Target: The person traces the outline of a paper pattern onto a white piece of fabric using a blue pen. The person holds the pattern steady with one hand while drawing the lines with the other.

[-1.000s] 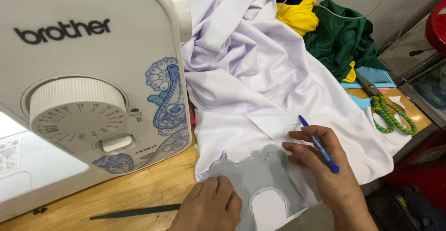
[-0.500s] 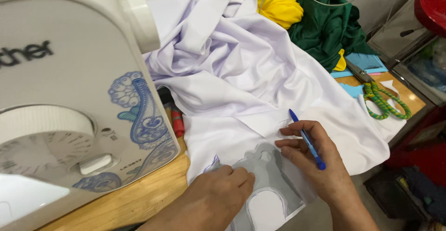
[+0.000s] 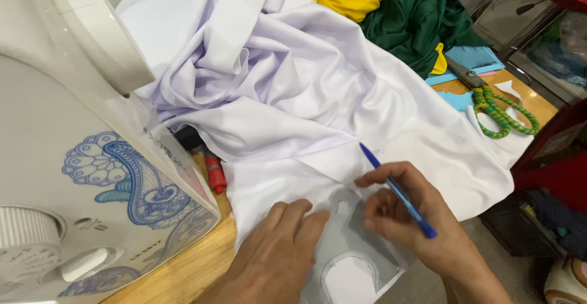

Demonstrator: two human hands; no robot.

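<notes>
Wooden table (image 3: pixel 183 267); right hand (image 3: pixel 416 218) grips blue pen (image 3: pixel 397 191), diagonal.

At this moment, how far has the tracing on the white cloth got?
Done: the grey template lies flat on the white cloth, pinned by the left hand. In hand: the right hand has a grip on the blue pen beside the template's upper edge. Left: no traced line can be made out on the cloth, and the green-handled scissors lie apart at the table's far side.

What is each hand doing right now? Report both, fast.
Left hand: open, pressing flat on the grey paper template.
Right hand: closed on a blue pen, fingertips touching the template.
</notes>
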